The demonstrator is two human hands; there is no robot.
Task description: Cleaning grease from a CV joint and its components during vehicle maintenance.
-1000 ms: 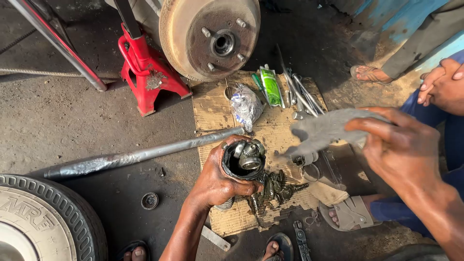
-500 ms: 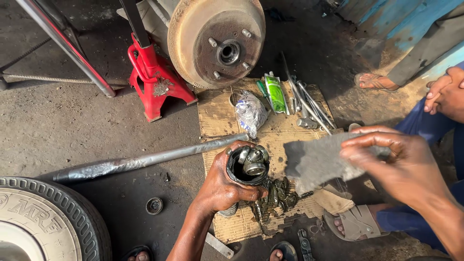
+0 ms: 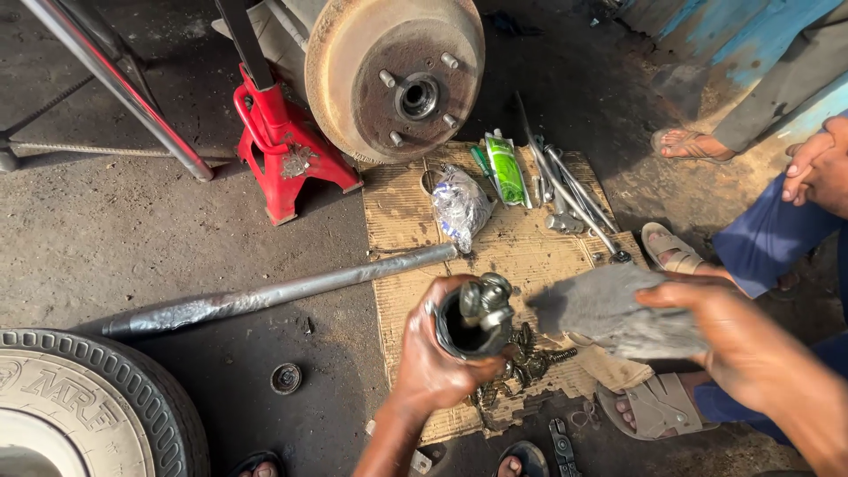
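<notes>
My left hand grips a dark, greasy cup-shaped joint housing with metal parts showing in its open mouth, held above a sheet of cardboard. My right hand holds a grey rag just to the right of the housing, a small gap apart. Several small greasy metal parts lie on the cardboard under the housing.
A rusty brake drum sits on a red jack stand. A long axle shaft lies across the floor; a tyre is at bottom left. A plastic bag, green sachet and several tools rest on the cardboard. Another person's hand and sandalled feet are at right.
My right hand has brought the rag lower and closer to the housing. My left hand keeps holding the housing, with the view shifted slightly.
</notes>
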